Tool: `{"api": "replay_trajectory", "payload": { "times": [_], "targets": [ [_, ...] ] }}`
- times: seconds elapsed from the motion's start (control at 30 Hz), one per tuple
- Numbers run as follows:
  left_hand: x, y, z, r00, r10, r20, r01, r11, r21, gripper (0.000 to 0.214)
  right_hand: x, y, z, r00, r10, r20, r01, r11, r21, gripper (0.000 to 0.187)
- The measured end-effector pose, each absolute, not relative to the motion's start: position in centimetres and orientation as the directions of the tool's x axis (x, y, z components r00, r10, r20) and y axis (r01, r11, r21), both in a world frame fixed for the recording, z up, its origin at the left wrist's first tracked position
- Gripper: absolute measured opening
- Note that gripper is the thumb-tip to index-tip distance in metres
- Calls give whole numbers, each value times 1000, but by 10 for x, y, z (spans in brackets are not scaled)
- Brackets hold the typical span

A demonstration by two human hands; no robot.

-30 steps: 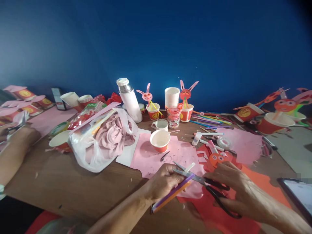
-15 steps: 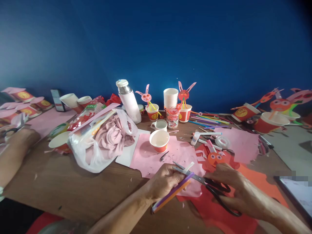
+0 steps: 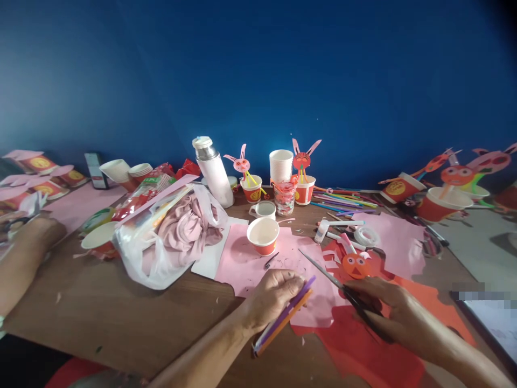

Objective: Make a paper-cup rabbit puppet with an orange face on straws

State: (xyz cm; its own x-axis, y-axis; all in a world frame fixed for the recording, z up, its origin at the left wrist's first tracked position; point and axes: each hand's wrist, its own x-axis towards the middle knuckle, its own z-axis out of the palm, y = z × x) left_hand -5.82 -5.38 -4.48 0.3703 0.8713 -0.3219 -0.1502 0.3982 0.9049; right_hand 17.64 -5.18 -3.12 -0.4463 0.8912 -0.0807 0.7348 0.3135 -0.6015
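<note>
My left hand [image 3: 271,296] is closed on two thin sticks, one purple and one orange [image 3: 283,318], held low over pink paper [image 3: 258,258]. My right hand [image 3: 388,310] grips black-handled scissors [image 3: 347,291], blades shut and pointing up-left, apart from the sticks. Red paper [image 3: 363,355] lies under both hands. A red paper cup [image 3: 263,235] stands on the pink sheet just beyond my left hand.
A clear bag with pink cloth [image 3: 169,231] lies left of centre. Behind it stand a white flask [image 3: 212,171], stacked cups [image 3: 281,165], bunny cup figures [image 3: 302,178], coloured sticks [image 3: 343,198] and tape [image 3: 367,236]. Another person's arm [image 3: 24,253] rests at the left. A tablet [image 3: 493,318] lies right.
The scissors have drawn back to the right, away from the sticks, and their blades have shut. A small white piece that stood at the blades is gone from view.
</note>
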Motion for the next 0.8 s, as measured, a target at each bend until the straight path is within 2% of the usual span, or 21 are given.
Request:
{"api": "replay_trajectory", "payload": {
  "times": [0.1, 0.23, 0.33, 0.43, 0.73, 0.8],
  "targets": [
    [-57, -54, -42, 372, 872, -318, -178, 403, 898, 32, 173, -52, -37, -369, 926, -87, 778, 256, -574, 31],
    [-56, -53, -43, 377, 884, -278, -280, 394, 875, 30, 163, -50, -47, -291, 955, -55, 877, 243, -415, 33],
    [-56, -50, -45, 334, 909, -248, -384, 372, 845, 25, 154, -48, -54, -306, 952, -24, 915, 287, -282, 24],
    [-55, -48, -45, 252, 937, -243, -454, 336, 825, 21, 147, -47, -55, -343, 939, -6, 921, 335, -199, 24],
    [-52, -49, -41, 130, 952, -278, -480, 306, 823, 20, 142, -48, -49, -331, 943, -16, 926, 322, -198, 20],
    [-52, -49, -43, 113, 951, -288, -472, 307, 826, 22, 142, -47, -48, -309, 951, -3, 924, 299, -239, 19]
  ]
}}
